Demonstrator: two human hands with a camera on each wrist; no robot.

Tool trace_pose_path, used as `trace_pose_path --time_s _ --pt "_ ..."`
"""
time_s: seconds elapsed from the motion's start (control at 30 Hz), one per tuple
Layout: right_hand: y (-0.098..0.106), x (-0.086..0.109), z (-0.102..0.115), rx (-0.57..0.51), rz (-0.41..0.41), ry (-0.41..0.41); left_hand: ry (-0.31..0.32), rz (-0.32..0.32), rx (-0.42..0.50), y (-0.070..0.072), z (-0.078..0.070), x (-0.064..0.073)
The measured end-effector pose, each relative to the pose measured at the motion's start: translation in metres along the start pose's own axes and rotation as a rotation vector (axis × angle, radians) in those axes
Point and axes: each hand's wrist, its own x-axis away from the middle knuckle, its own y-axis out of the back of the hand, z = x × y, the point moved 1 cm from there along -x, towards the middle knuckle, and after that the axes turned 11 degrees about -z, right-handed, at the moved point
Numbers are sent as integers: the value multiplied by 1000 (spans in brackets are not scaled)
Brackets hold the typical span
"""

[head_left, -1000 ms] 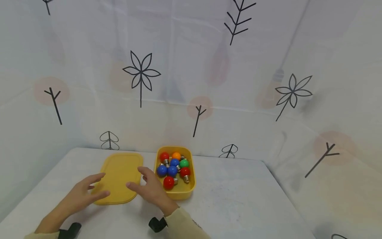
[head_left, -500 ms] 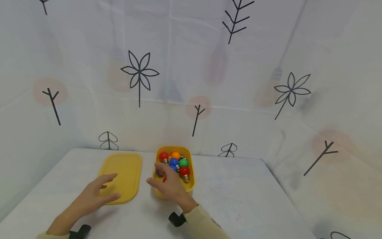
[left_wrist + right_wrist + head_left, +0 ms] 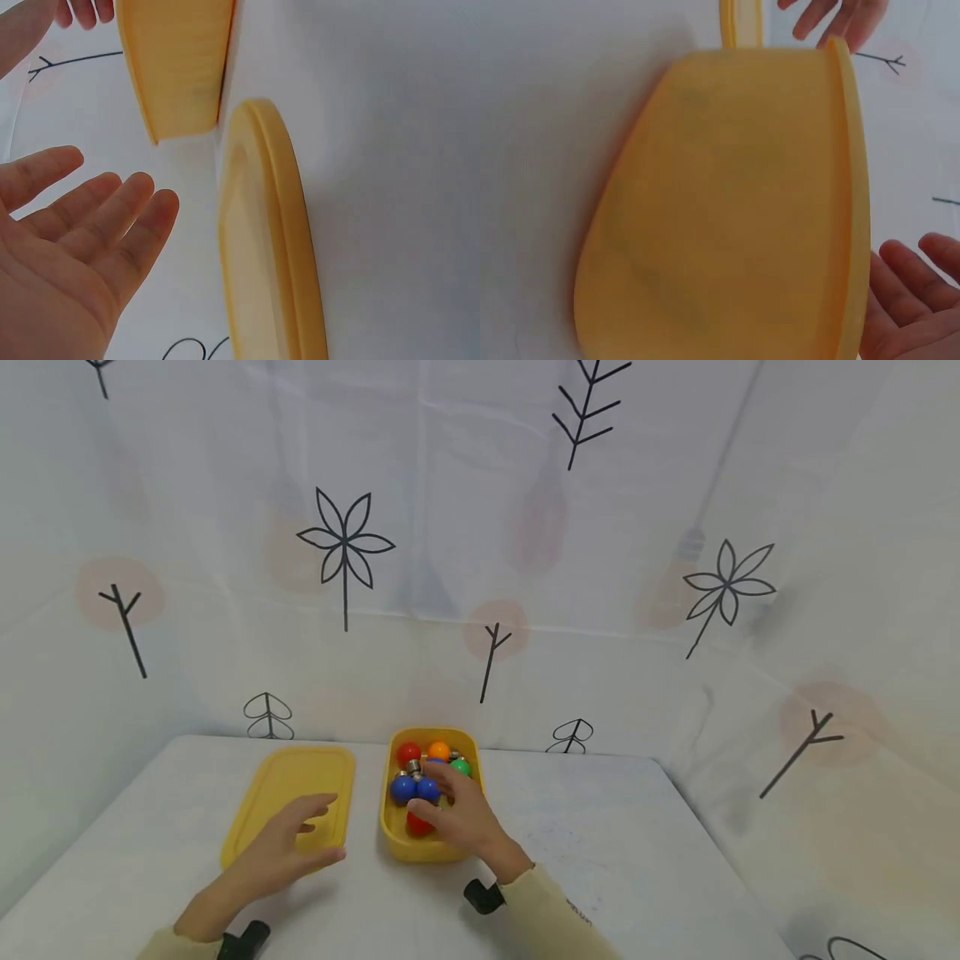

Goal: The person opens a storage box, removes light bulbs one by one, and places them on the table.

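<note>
A yellow plastic box [image 3: 427,853] stands on the table with several small light bulbs in it. Red [image 3: 408,753], orange and green bulbs show, along with blue bulbs [image 3: 402,788]. My right hand [image 3: 467,812] hovers over the right part of the box, fingers spread and holding nothing, and hides some bulbs. Left of the box a flat yellow lid [image 3: 288,777] lies on the table. Over the lid's near right part is my left hand [image 3: 281,852], its thumb and fingers apart with nothing between them. The left wrist view shows that open palm [image 3: 67,262] beside the lid's edge.
The white table [image 3: 600,843] extends to the right of the box and in front of both hands. A pale cloth [image 3: 420,568] printed with plants hangs right behind the table's far edge. Each wrist wears a dark camera mount [image 3: 483,896].
Both hands have moved right. The right hand has gone from between lid and box to over the box's bulbs, and the left from the lid's left side to its near right part.
</note>
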Motion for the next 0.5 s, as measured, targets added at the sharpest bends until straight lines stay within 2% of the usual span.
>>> trace_pose_path --time_s 0.2,0.5 --pt "18 -6 -8 102 22 -12 33 50 30 -19 -8 -6" --pt "30 -18 -19 175 86 -33 74 53 69 -42 -24 -12"
